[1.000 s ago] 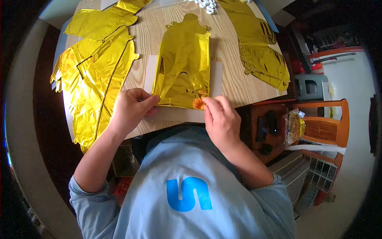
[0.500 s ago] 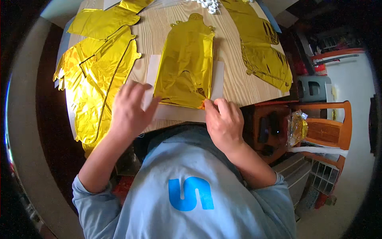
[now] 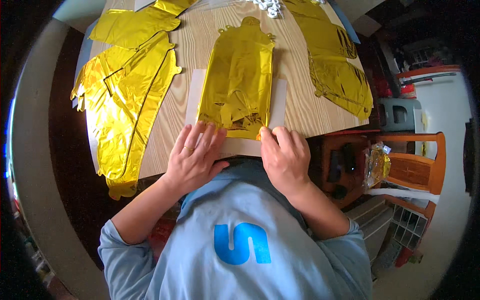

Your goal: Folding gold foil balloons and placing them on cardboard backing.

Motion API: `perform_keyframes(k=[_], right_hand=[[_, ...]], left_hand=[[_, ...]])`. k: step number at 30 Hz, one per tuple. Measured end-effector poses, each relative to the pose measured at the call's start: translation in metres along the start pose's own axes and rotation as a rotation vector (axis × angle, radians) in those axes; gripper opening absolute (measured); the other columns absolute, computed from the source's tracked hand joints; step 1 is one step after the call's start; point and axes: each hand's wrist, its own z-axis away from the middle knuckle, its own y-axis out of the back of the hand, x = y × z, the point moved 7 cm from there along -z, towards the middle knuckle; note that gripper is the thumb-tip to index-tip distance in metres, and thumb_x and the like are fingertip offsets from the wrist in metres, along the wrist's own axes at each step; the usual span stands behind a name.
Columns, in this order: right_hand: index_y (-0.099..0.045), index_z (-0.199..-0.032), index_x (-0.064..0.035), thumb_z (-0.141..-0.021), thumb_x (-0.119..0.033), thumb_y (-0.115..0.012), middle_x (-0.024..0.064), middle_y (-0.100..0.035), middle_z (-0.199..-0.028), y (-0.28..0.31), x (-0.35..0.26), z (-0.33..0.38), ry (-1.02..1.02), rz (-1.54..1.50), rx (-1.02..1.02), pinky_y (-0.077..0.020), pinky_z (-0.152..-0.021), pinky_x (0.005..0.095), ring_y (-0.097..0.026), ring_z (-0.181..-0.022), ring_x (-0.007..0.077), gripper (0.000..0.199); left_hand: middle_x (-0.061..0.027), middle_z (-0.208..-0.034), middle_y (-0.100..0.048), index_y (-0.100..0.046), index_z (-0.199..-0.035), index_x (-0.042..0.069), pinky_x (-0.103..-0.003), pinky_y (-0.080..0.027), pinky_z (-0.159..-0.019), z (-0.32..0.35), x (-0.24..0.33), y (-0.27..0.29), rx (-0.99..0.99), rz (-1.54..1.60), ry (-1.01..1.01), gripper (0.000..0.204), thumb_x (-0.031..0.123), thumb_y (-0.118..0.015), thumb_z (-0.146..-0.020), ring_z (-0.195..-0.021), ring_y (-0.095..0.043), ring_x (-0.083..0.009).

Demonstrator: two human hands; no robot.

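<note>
A flat gold foil balloon [image 3: 239, 80] lies lengthwise on a white sheet [image 3: 277, 100] on the wooden table [image 3: 190, 65]. My left hand [image 3: 194, 157] lies flat with fingers spread on the sheet, its fingertips at the balloon's near left edge. My right hand [image 3: 284, 157] rests beside it, the thumb and forefinger pressing the balloon's near right corner, where a small orange piece [image 3: 259, 134] shows.
More gold foil balloons lie in a pile at the left [image 3: 122, 100] and along the right edge [image 3: 335, 65]. Small white pieces [image 3: 270, 6] sit at the far end. A wooden chair [image 3: 405, 160] with a foil packet [image 3: 376, 162] stands to the right.
My left hand has opened from a pinch on the balloon's near edge and now lies flat on the sheet. The balloon sits flatter; my right hand stays at the near right corner.
</note>
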Motion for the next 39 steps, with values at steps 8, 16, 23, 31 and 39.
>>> perform_keyframes(k=[8, 16, 23, 31, 39], right_hand=[[-0.067, -0.104, -0.0038, -0.086, -0.014, -0.065, 0.0059, -0.051, -0.082, -0.001, -0.001, 0.0, 0.014, 0.009, 0.008, -0.0439, -0.065, 0.0389, -0.053, -0.073, 0.0239, 0.021], [-0.067, -0.105, -0.0031, -0.086, -0.015, -0.061, 0.006, -0.052, -0.085, 0.001, 0.0, -0.002, 0.019, 0.027, -0.03, -0.0435, -0.066, 0.0387, -0.053, -0.076, 0.0237, 0.023], [-0.063, -0.11, 0.0047, -0.087, -0.013, -0.058, 0.0138, -0.057, -0.103, 0.003, -0.009, -0.01, 0.041, -0.056, -0.107, -0.0476, -0.084, 0.041, -0.056, -0.096, 0.0299, 0.03], [-0.046, -0.138, 0.0104, -0.093, -0.014, -0.051, 0.0332, -0.048, -0.136, -0.021, -0.044, 0.003, 0.12, -0.311, -0.145, -0.0372, -0.111, 0.0571, -0.048, -0.128, 0.0474, 0.051], [-0.046, -0.142, 0.0054, -0.094, -0.017, -0.05, 0.0351, -0.044, -0.139, -0.029, -0.053, 0.001, 0.123, -0.22, -0.254, -0.0337, -0.11, 0.0666, -0.043, -0.134, 0.0506, 0.053]], left_hand=[[-0.013, -0.136, -0.054, -0.057, -0.14, 0.008, -0.052, -0.033, -0.115, -0.003, 0.001, 0.007, 0.015, -0.043, 0.018, 0.075, 0.053, -0.069, -0.081, -0.136, -0.044, -0.0329], [-0.0154, -0.131, -0.053, -0.057, -0.137, 0.007, -0.052, -0.041, -0.107, -0.034, 0.022, 0.004, -0.056, 0.148, -0.148, 0.073, 0.05, -0.071, -0.08, -0.124, -0.051, -0.0345], [-0.0165, -0.133, -0.052, -0.058, -0.137, 0.008, -0.053, -0.039, -0.108, -0.024, 0.016, 0.0, -0.029, 0.187, -0.107, 0.073, 0.053, -0.069, -0.081, -0.125, -0.049, -0.0358], [-0.0207, -0.138, -0.051, -0.06, -0.128, -0.003, -0.054, -0.038, -0.11, -0.02, 0.008, 0.0, -0.018, 0.311, -0.086, 0.071, 0.045, -0.074, -0.077, -0.129, -0.048, -0.0395], [-0.0218, -0.134, -0.053, -0.059, -0.128, -0.008, -0.052, -0.04, -0.112, -0.005, -0.004, 0.009, 0.027, 0.286, -0.072, 0.073, 0.044, -0.073, -0.079, -0.13, -0.05, -0.0394]])
